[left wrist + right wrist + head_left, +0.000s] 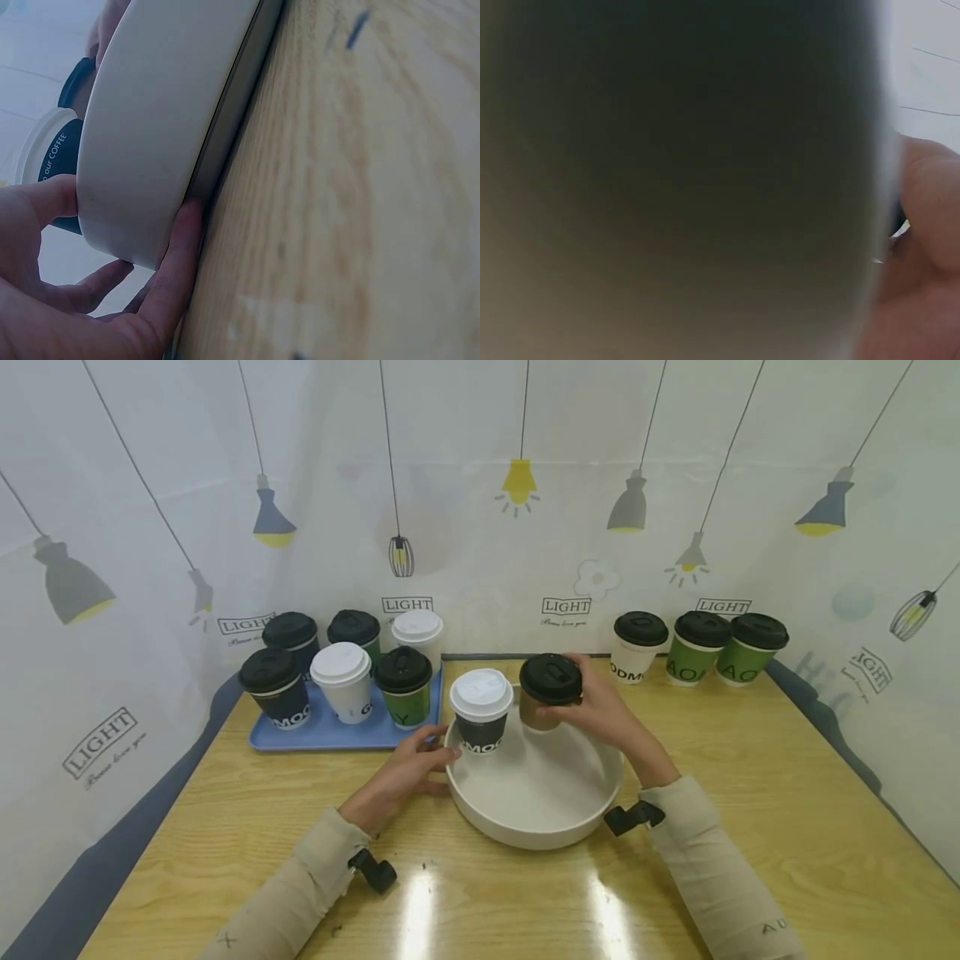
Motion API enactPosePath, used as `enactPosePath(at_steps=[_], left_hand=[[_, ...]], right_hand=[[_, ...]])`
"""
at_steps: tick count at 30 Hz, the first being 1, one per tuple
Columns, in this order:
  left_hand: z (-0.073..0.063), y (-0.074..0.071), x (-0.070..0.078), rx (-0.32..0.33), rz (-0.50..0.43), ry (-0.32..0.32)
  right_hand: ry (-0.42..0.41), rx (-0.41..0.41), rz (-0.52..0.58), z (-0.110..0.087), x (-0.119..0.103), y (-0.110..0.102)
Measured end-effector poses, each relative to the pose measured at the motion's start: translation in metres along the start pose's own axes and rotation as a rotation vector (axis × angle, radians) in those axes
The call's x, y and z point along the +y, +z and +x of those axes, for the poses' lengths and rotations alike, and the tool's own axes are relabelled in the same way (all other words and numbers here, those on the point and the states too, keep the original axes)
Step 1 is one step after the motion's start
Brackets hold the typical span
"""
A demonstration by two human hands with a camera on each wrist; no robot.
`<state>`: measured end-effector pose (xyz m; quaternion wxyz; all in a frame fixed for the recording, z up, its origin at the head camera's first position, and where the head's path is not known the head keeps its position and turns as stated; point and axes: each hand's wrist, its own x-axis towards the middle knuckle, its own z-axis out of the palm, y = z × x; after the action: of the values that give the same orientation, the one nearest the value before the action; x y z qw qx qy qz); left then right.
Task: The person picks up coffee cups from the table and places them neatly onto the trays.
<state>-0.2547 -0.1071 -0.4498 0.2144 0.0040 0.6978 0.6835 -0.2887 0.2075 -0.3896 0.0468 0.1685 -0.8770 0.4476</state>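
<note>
A round white tray (536,793) with a raised rim stands on the wooden table. At its left side my left hand (405,772) grips the wall, thumb at the rim and fingers low along the base, as the left wrist view shows. Inside the tray, on the left, stands a dark paper cup with a white lid (482,710). My right hand (600,706) holds a brown paper cup with a black lid (551,689) over the tray's far part, thumb and fingers round its side. A dark blur covers most of the right wrist view, with part of the hand (930,225) at its right edge.
Left of the tray, a blue rectangular tray (330,739) bears several lidded cups in two rows. A white cup (637,647) and two green cups (693,647) stand at the back right. A patterned curtain (480,527) closes off the back and sides.
</note>
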Motion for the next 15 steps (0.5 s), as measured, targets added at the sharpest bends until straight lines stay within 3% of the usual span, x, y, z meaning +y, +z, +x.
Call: enactPosePath(at_steps=[10,15], left_hand=[[-0.0013,-0.0009,-0.0011,-0.028,-0.009,0.017],[-0.0015,-0.0012,-0.0014,-0.034,-0.013,0.018]], right_hand=[[0.022,-0.093,-0.061,-0.0004,0.0031,0.0077],[0.036,-0.101,-0.075,-0.0001,0.0041,0.0108]])
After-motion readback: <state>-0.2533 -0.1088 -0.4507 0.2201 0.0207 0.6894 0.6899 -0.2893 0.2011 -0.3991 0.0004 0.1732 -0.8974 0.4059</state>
